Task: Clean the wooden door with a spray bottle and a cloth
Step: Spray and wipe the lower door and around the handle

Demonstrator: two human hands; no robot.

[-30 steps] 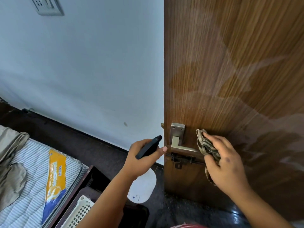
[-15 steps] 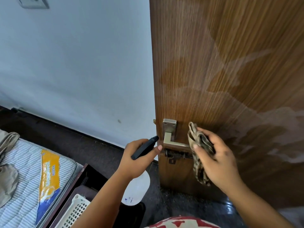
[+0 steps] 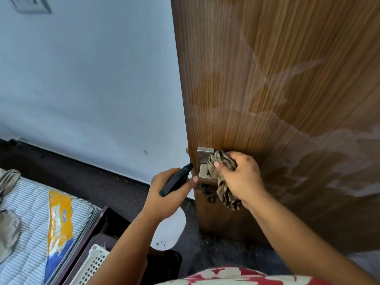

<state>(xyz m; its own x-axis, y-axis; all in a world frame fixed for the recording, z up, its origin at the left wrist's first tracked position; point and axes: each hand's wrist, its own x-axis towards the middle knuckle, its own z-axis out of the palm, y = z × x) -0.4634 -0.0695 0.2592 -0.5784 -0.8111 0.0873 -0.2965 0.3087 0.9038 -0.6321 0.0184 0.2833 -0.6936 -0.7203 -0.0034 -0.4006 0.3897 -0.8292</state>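
The wooden door (image 3: pixel 277 79) fills the right half of the view, streaked with wet and drying patches. Its metal handle (image 3: pixel 204 161) sits at the door's left edge. My right hand (image 3: pixel 240 177) grips a brown patterned cloth (image 3: pixel 223 177) and presses it against the handle. My left hand (image 3: pixel 170 192) holds the spray bottle (image 3: pixel 168 229): its black nozzle head points at the door edge and its white body hangs below my wrist.
A pale wall (image 3: pixel 92 79) stands left of the door, with a switch plate (image 3: pixel 30 5) at top left. A striped mattress (image 3: pixel 26 233) with an orange pack (image 3: pixel 58 223) lies bottom left, beside a dark bed frame and a white basket (image 3: pixel 92 266).
My right hand has carried the cloth left and up from the door surface onto the metal handle. My left hand keeps the spray bottle beside the door edge.
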